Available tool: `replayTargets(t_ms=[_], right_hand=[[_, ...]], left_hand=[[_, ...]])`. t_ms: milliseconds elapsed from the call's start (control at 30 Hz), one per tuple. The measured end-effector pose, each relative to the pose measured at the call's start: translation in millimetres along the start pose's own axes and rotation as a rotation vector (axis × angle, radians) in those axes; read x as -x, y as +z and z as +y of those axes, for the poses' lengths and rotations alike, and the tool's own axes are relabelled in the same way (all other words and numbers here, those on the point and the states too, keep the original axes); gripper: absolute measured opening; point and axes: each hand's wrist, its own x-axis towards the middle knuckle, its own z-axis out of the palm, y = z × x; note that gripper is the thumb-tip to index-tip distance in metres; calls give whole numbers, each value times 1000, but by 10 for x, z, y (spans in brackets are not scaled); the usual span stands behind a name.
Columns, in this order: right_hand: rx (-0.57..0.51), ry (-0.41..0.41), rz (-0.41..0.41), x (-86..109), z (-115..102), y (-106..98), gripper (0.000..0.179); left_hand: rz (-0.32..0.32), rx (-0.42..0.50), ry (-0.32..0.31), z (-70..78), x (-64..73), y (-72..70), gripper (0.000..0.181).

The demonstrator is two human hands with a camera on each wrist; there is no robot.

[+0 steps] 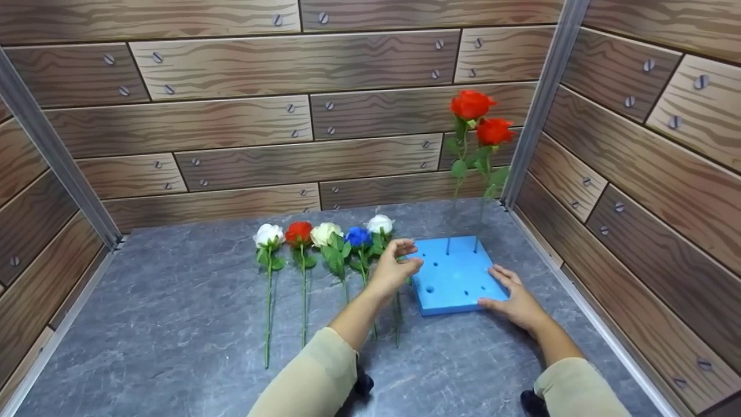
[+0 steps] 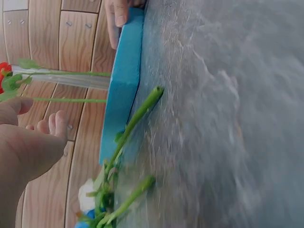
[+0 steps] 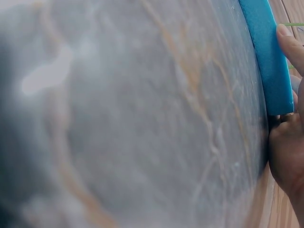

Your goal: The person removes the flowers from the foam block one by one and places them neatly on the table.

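Observation:
A blue foam block (image 1: 457,275) with several holes lies flat on the table, two red roses (image 1: 472,105) standing upright in its far side. My right hand (image 1: 517,301) grips the block's near right corner, the thumb on its top and the other fingers along its right side. Above the block's left edge hovers my left hand (image 1: 395,267), fingers loosely bent and nothing in them. The left wrist view shows this left hand (image 2: 33,142) apart from the block's side (image 2: 126,71). Beside the left forearm lie a blue rose (image 1: 359,236) and a white rose (image 1: 380,224), their stems partly hidden.
Further left on the grey table (image 1: 173,324) lie a white rose (image 1: 269,235), a red rose (image 1: 299,232) and a cream rose (image 1: 326,234), stems toward me. Wood-patterned walls (image 1: 243,121) enclose the back and both sides, with metal posts (image 1: 544,98) at the corners.

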Motion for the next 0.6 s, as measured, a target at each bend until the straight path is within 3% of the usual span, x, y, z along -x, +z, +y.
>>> replayTargets(t_ms=[300,600], right_hand=[[-7,8,12,-7,6,12,98],[-8,9,14,0,13,14,98]], left_hand=[[-30,86,-28,-69,-161,188,46],[-25,53,-34,-169,-331,340,45]])
